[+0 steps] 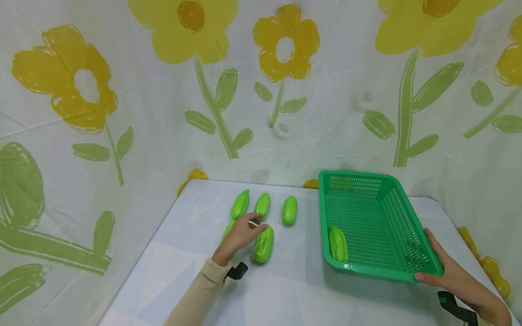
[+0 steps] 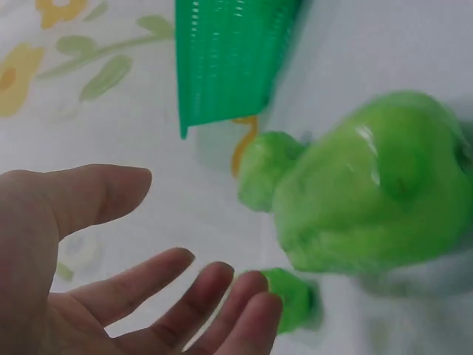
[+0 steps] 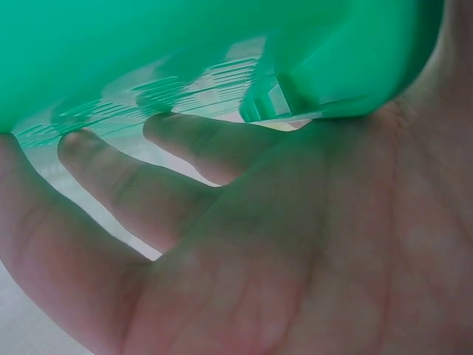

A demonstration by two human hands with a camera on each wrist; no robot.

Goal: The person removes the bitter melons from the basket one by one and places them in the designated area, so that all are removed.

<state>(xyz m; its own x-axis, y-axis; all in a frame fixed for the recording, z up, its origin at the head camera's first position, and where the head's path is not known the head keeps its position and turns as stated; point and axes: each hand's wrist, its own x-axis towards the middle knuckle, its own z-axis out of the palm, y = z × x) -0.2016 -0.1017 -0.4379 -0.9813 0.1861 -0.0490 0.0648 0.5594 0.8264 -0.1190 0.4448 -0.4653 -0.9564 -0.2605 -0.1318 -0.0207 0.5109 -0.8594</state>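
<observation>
My left hand [image 1: 241, 233] hovers over a group of light green ridged gourds, fingers loosely bent and thumb apart. Nearest to it is a gourd [image 1: 263, 246] just under the thumb; in the left wrist view a large gourd [image 2: 377, 185] lies beyond the fingertips, with air between. Another gourd [image 1: 226, 228] is partly hidden behind the hand. On the right, my right hand [image 1: 452, 274] grips the near right corner of a green plastic basket [image 1: 367, 269], thumb on the rim and fingers along the outer side. One gourd [image 1: 338, 244] lies inside by the basket's left wall.
Behind the left hand a row of gourds stretches across the table [image 1: 183, 253]: a pointed one [image 1: 240, 204], a middle one [image 1: 263, 203] and a separate one [image 1: 289, 210]. A flower-printed sheet [image 1: 326, 136] hangs behind and to both sides of the table.
</observation>
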